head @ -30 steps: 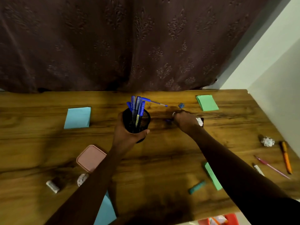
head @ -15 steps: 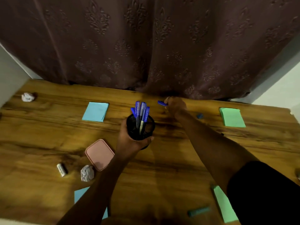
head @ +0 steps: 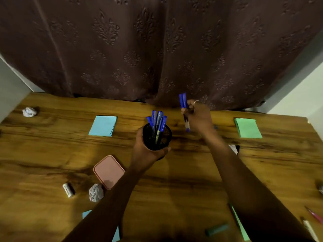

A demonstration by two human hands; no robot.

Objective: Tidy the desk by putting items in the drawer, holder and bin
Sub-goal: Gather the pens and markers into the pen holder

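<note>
My left hand [head: 146, 151] grips a black mesh pen holder [head: 157, 137] at the middle of the wooden desk [head: 174, 180]; several blue pens [head: 158, 123] stand in it. My right hand [head: 198, 117] holds two blue pens [head: 183, 103] upright, just right of and above the holder, caps up. A ring shows on one finger.
Blue sticky pad [head: 103, 126] and green pad [head: 247, 128] lie at the back. A pink box [head: 108, 171], crumpled paper balls [head: 96, 192] [head: 29, 111], a small white tube [head: 67, 190], a teal marker [head: 216, 229] and pens at the right edge [head: 312, 214] lie about. Curtain behind.
My right hand rose from the desk at the back with the blue pens and came up beside the holder. The view swung left; my left hand kept its grip on the holder.
</note>
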